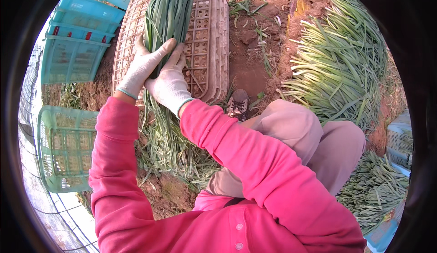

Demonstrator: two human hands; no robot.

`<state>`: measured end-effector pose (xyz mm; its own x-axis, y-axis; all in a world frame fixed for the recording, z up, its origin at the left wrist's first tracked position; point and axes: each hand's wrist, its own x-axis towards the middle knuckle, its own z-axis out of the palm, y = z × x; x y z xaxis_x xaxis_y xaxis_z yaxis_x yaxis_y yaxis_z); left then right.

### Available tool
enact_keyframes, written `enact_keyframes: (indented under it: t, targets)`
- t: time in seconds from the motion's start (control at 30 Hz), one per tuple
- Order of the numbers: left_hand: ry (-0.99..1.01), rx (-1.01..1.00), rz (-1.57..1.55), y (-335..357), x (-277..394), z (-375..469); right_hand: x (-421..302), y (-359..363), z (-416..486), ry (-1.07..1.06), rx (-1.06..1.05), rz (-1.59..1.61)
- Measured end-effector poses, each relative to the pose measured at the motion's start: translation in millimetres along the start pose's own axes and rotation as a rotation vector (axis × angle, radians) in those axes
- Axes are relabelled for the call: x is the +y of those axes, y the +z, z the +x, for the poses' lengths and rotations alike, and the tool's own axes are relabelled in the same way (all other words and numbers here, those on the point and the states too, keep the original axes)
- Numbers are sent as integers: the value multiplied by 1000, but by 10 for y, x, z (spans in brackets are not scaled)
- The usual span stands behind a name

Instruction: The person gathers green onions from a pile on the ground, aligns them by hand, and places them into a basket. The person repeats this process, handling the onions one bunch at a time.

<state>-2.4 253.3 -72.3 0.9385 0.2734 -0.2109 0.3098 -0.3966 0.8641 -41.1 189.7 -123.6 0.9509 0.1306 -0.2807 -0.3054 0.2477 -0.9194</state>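
Observation:
A thick bundle of long green leafy stalks (169,14), likely green garlic, lies lengthwise on a stack of upturned brownish plastic crates (198,48). My left hand (141,65), in a white knit glove, grips the bundle from the left, its thumb laid across the leaves. Close against it, my gloved right hand (170,82) holds the same bundle from the right, the two hands crossing near the thumbs. Leaf ends hang below my hands over the crate's near edge. The bundle's far end runs out of the top of the view.
A large pile of pale-stemmed stalks (338,65) lies on the right. Blue plastic crates (80,38) stand at upper left, a green basket (68,147) below them. Loose leaf scraps (174,154) cover soil before me. More bundled greens (375,188) sit at lower right.

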Motion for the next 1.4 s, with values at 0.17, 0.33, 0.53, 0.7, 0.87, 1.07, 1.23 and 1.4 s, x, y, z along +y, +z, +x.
enact_keyframes:
  t: [0.17, 0.33, 0.53, 0.7, 0.87, 1.07, 1.23, 1.4]
  targets:
    - [144, 207, 652, 157, -327, -470, 582, 150, -675, -172, 137, -343]
    - [113, 349, 833, 331, -687, -706, 697, -86, -1258, -542, -268, -1019]
    - [288, 469, 1179, 278, -1029, -773, 45, -857, -2019, -33, -1354, -1358]
    - [377, 542, 1431, 240, -1121, -717, -425, -2288, -2876, -368, -596, -683]
    - [188, 391, 1311, 164, -1151, -591, -272, -4406, -3804, -200, 597, -388]
    - [70, 327, 1161, 87, -1278, -315, 848, -5785, -3926, 694, 534, -1233]
    - [307, 367, 923, 72, -1384, -448, 1517, -6046, -3539, 989, 27, -1487]
    - [278, 497, 1071, 240, -1339, -812, 1574, -6111, -3610, 1064, 67, -1495]
